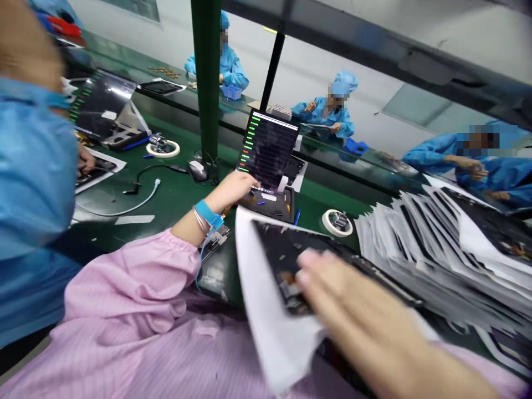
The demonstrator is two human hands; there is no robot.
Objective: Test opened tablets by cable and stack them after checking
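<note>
My left hand (pixel 236 189), with a blue wrist strap, reaches to the lower left edge of a lit tablet screen (pixel 270 147). Its fingertips are stretched out at the bottom of the screen, which shows green and red marks. The screen leans upright behind a black open casing (pixel 274 204). My right hand (pixel 353 299) is smeared by motion. Its straight fingers lie over a dark tablet panel (pixel 274 244) with exposed parts, and its thumb is hidden, apparently underneath. White paper (pixel 266 327) lies under this panel and droops towards my lap.
A tall stack of papers and panels (pixel 415 244) stands at the right. Tape rolls (pixel 337 223), a mouse (pixel 198 170) and a white cable (pixel 141 202) lie on the green bench. A co-worker in blue (pixel 33 183) is close on my left; a green post (pixel 205 83) rises ahead.
</note>
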